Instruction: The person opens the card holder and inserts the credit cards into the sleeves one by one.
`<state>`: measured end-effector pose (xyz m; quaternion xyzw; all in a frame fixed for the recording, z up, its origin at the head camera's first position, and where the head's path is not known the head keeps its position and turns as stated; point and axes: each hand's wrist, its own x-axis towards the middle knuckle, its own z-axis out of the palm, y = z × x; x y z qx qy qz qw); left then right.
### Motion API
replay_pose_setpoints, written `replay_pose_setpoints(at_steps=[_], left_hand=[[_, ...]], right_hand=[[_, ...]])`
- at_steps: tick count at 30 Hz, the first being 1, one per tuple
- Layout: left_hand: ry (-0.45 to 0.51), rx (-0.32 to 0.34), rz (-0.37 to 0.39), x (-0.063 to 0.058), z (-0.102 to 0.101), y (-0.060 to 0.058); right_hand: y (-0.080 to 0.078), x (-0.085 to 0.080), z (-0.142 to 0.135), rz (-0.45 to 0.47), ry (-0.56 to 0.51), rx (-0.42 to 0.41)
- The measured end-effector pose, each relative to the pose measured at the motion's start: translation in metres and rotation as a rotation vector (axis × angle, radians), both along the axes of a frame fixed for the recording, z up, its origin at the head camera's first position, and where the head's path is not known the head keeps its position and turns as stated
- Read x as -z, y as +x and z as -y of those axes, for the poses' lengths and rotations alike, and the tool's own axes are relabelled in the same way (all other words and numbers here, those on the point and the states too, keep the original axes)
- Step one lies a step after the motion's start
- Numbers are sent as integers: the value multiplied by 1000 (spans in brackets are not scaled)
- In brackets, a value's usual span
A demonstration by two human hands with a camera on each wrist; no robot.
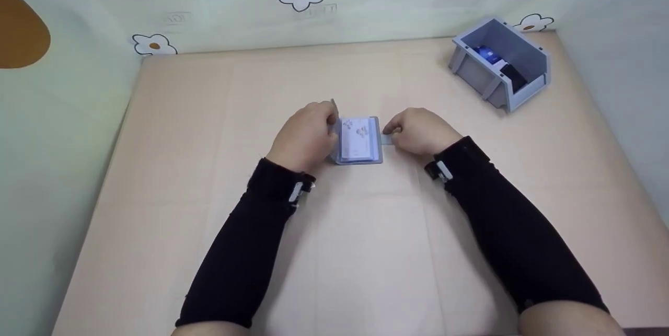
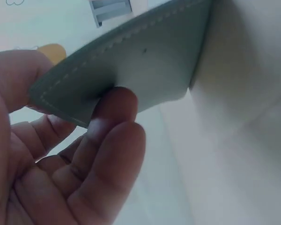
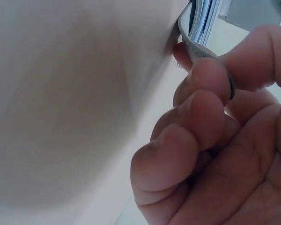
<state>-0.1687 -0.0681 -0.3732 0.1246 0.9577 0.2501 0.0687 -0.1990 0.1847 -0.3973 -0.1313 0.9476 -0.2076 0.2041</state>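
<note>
A small grey-green card holder (image 1: 380, 155) lies spread on the table in the head view, with a pale printed card (image 1: 357, 140) showing on top of its sleeves. My left hand (image 1: 308, 135) pinches the raised left cover, whose stitched outer face (image 2: 154, 61) fills the upper part of the left wrist view. On the other side, my right hand (image 1: 423, 132) pinches the short closure strap (image 1: 387, 139) between thumb and fingers. From the right wrist view, the strap bends up out of the holder's edge, and the stacked sleeves (image 3: 206, 21) appear edge-on.
At the back right of the beige table (image 1: 172, 169) stands a grey plastic bin (image 1: 478, 72). A blue item (image 1: 487, 54) and a black item (image 1: 514, 77) lie inside it. A wall (image 1: 235, 7) with flower prints rises behind the table.
</note>
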Motion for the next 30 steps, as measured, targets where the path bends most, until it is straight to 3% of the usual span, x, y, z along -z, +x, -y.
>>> replay_pose_setpoints(at_steps=[7, 14, 21, 30], left_hand=[[-63, -71, 3, 6, 3, -1], [-198, 4, -45, 18, -5, 1], [-192, 45, 53, 27, -20, 6], [-198, 83, 20, 32, -30, 13]], right_hand=[[0, 0, -1, 2, 3, 7], [0, 1, -2, 1, -11, 26], [1, 4, -4, -53, -18, 44], [4, 5, -5, -85, -21, 16]])
